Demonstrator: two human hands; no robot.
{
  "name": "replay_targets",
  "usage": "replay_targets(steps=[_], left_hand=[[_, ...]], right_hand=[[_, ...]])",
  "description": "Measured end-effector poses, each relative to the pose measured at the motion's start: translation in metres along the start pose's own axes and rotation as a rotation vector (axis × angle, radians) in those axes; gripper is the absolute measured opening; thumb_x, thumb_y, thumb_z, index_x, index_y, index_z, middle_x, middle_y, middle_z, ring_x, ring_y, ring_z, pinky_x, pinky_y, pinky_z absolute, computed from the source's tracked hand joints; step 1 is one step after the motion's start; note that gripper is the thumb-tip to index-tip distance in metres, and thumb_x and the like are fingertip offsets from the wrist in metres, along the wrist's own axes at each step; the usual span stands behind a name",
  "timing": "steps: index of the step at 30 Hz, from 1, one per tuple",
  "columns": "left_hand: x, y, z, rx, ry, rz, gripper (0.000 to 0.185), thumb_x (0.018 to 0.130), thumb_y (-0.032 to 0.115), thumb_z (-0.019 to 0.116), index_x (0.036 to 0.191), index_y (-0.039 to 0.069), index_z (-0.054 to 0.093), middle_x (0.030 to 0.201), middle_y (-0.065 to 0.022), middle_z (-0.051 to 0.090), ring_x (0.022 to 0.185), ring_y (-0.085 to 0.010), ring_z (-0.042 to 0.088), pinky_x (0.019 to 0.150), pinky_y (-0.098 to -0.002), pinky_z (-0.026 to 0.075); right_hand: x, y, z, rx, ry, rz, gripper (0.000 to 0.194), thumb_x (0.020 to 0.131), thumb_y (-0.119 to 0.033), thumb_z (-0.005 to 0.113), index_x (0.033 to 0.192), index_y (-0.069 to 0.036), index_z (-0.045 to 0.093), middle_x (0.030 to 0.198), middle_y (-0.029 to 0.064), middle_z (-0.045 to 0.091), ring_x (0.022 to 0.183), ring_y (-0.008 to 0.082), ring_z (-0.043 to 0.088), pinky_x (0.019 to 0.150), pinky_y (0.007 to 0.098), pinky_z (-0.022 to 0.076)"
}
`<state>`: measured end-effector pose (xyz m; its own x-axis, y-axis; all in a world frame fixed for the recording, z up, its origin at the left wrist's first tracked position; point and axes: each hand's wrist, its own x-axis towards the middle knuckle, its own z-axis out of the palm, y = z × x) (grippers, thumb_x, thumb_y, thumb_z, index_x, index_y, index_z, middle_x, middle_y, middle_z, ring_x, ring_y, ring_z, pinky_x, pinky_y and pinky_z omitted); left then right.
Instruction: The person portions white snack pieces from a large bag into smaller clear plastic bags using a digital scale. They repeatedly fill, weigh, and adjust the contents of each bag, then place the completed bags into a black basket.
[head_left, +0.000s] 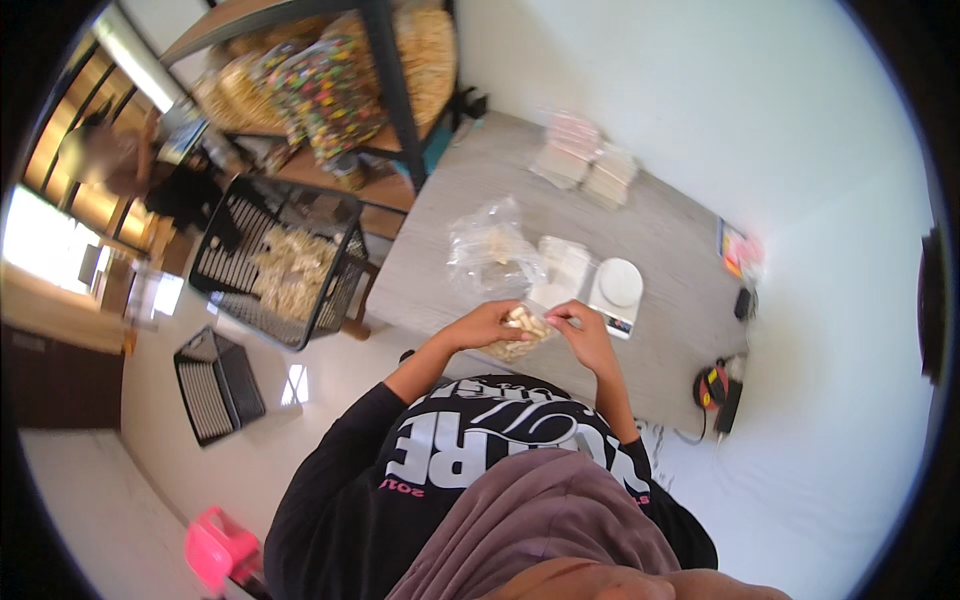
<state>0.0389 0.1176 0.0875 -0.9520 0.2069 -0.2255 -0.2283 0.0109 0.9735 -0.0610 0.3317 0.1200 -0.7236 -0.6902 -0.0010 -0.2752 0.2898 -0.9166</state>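
Between my hands, at the table's near edge, is a small clear plastic bag (517, 341) filled with pale, finger-shaped snack pieces. My left hand (491, 324) grips its left side, thumb across the front. With thumb and fingertips, my right hand (581, 330) pinches the bag's upper right edge. Just beyond them a white digital kitchen scale (619, 292) with a round platform stands on the table. Beside it lies a stack of flat clear bags (562, 266). A large, crumpled clear plastic bag (491, 251) lies further left, with some pale contents inside.
Packs of bags (581, 157) lie at the back of the grey table (675, 225). A cable reel (712, 386) sits at the right edge. Left stand a black basket (277, 262) holding filled packets, a smaller basket (217, 386), and a shelf (394, 90) of bagged snacks. A person (124, 154) is beyond.
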Motion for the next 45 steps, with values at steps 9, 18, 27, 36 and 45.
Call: replay_targets(steps=[9,18,27,36,45], left_hand=[[-0.008,-0.012,0.007,0.247,0.525,0.156,0.042,0.086,0.032,0.076,0.111,0.002,0.059,0.103,-0.0115,0.065,0.098,-0.0199,0.062,0.086,-0.0321,0.049],[-0.024,-0.005,0.004,0.003,0.610,-0.001,0.031,0.092,0.028,0.069,0.097,-0.003,0.065,0.087,-0.0110,0.071,0.079,-0.0162,0.065,0.076,-0.0296,0.051],[-0.065,0.005,-0.058,-0.088,0.662,0.053,0.025,0.095,0.022,0.064,0.094,-0.003,0.064,0.085,-0.0094,0.070,0.082,-0.0146,0.066,0.075,-0.0291,0.052],[-0.103,0.000,-0.132,-0.197,0.632,0.099,0.023,0.096,0.014,0.056,0.094,-0.005,0.067,0.085,-0.0094,0.070,0.080,-0.0144,0.066,0.075,-0.0283,0.053],[-0.134,-0.005,-0.194,-0.114,0.624,0.136,0.020,0.095,0.013,0.060,0.095,-0.004,0.070,0.085,-0.0078,0.072,0.078,-0.0128,0.068,0.076,-0.0287,0.054]], right_hand=[[0.018,0.026,-0.005,0.181,-0.102,0.229,0.017,0.089,-0.009,0.067,0.096,0.006,0.070,0.081,0.0085,0.070,0.073,0.0129,0.065,0.072,0.0255,0.0510],[0.050,0.006,0.049,0.101,-0.194,0.028,0.011,0.085,-0.004,0.069,0.091,0.004,0.070,0.083,0.0081,0.070,0.074,0.0139,0.063,0.072,0.0271,0.0498],[0.083,-0.070,0.110,-0.091,-0.204,-0.163,0.009,0.080,-0.003,0.073,0.085,0.003,0.069,0.080,0.0087,0.066,0.073,0.0163,0.062,0.071,0.0280,0.0485],[0.121,-0.106,0.175,-0.122,-0.196,-0.170,0.010,0.078,-0.004,0.075,0.083,0.002,0.070,0.079,0.0102,0.067,0.071,0.0185,0.063,0.069,0.0300,0.0491],[0.145,-0.123,0.233,-0.068,-0.139,-0.132,0.019,0.076,-0.002,0.077,0.090,0.001,0.065,0.085,0.0076,0.064,0.074,0.0160,0.061,0.070,0.0290,0.0491]])
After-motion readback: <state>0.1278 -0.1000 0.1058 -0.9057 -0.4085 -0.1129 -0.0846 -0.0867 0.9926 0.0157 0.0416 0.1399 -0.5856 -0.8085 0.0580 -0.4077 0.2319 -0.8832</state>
